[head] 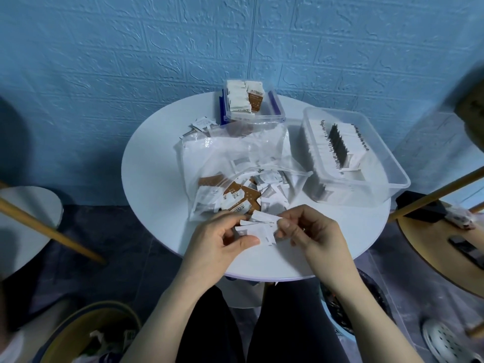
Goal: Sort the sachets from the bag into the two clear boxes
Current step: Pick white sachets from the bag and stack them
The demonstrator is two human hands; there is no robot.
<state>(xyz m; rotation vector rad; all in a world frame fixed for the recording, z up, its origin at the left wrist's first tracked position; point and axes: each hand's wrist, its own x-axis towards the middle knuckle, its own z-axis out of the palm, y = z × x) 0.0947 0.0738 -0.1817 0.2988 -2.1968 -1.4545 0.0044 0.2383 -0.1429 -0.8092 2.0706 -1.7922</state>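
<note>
Small white sachets (pixel 258 229), a few together, are held at 6 o'clock on the round white table (pixel 152 179), just above its near edge. Left hand (pixel 222 241) pinches the bundle between thumb and curled fingers; right hand (pixel 306 229) pinches the other end, fingers curled. Exact count in hand cannot be read.

Clear plastic bag (pixel 235 163) lies at table centre, mouth toward the hands, touching the bundle's far side. It holds a mixed heap of brown-and-white and plain white sachets.

Small clear box (pixel 251 106) with blue clips at 12 o'clock: roughly half full, white and brown packets standing upright. Large clear box (pixel 353 155) at 2 o'clock: 1 long row of upright white sachets plus a dark run in the middle, spare room beside it.

Loose sachets (pixel 201 125) lie at 11 o'clock, beside the small box.

Judgement: sorting is well under way but not finished; bag contents and the loose pile remain.
</note>
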